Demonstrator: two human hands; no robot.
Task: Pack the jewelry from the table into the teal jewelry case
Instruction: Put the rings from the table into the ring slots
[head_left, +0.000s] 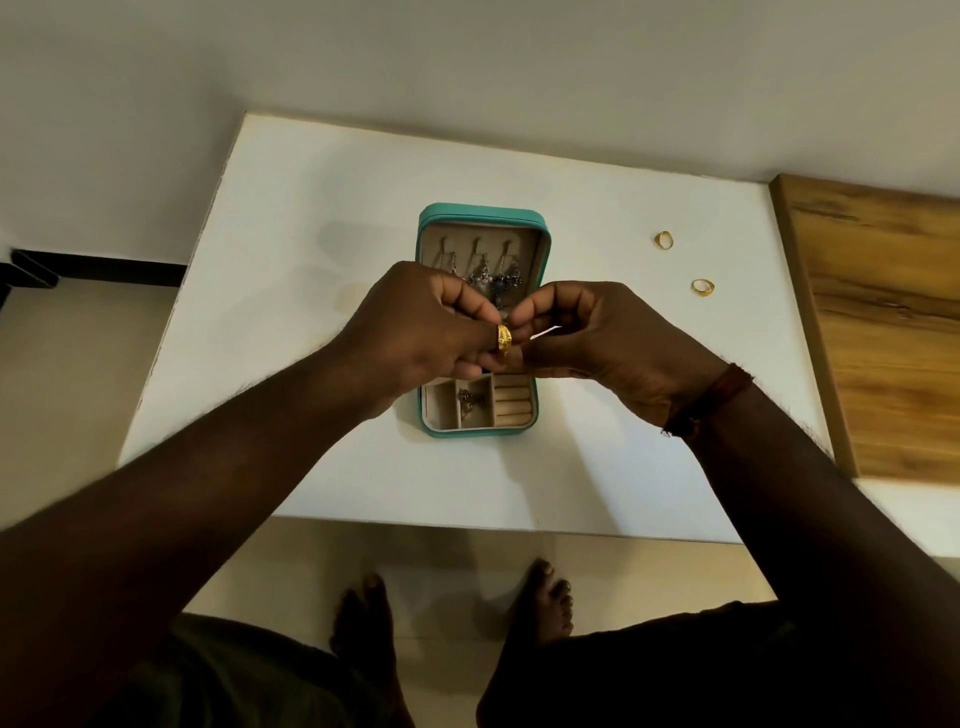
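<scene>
Left hand (415, 322) and right hand (597, 338) both pinching a gold ring (504, 339) over the teal jewelry case (431, 218), loose rings (664, 240) (702, 287) at 2 o'clock.

We see a smooth white tabletop (322, 218) with a faint sheen; a teal jewelry case (483, 210), matt and leather-like outside, beige cloth inside; a patterned gold ring (504, 339) of glossy metal; a wooden panel (883, 322) with visible grain.

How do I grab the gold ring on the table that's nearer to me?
Pinch the nearer gold ring by its band, finger and thumb on opposite outer sides, coming down from above. It lies on the white table, right of the teal case, hole facing mostly up, with open space around it.
</scene>
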